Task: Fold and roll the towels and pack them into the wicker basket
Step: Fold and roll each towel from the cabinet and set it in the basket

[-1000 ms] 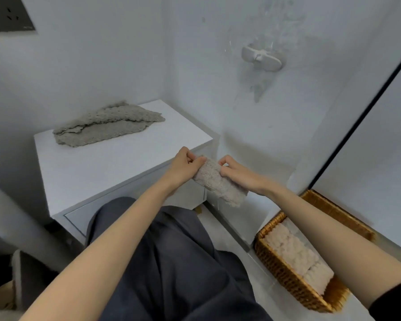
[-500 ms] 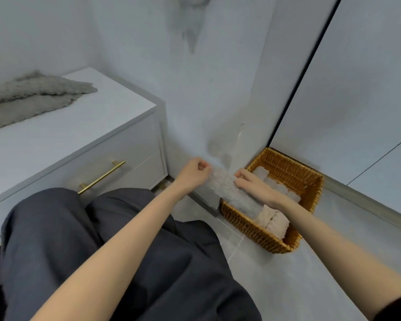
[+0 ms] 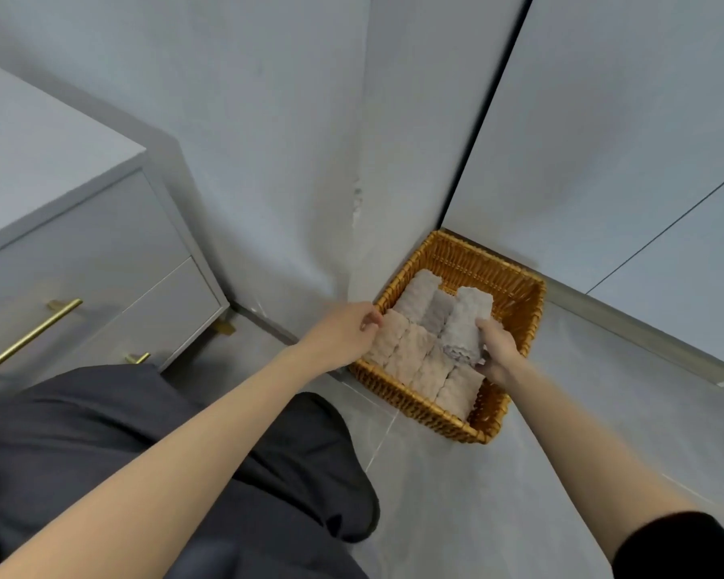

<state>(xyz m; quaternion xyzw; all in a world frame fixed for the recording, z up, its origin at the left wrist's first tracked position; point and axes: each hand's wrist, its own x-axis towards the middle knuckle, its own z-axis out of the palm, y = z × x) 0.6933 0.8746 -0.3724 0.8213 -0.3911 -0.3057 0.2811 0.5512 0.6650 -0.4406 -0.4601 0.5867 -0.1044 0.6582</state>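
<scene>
now right hand (image 3: 498, 348) grips rolled towel (image 3: 467, 323) over basket (image 3: 515, 294)

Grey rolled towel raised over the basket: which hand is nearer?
Right. The right hand grips the grey rolled towel at its near end. The left hand is at the basket's left rim, beside the beige rolls, clear of that towel.

pale grey walls (image 3: 268, 119) meet in a corner with a chipped patch low down. at left stands a white drawer cabinet (image 3: 101, 252) with a brass bar handle (image 3: 26, 340). at right are smooth panels (image 3: 602, 140) with dark seams above a metal skirting strip (image 3: 644, 340). the grey tiled floor (image 3: 477, 495) is evenly and softly lit.
</scene>
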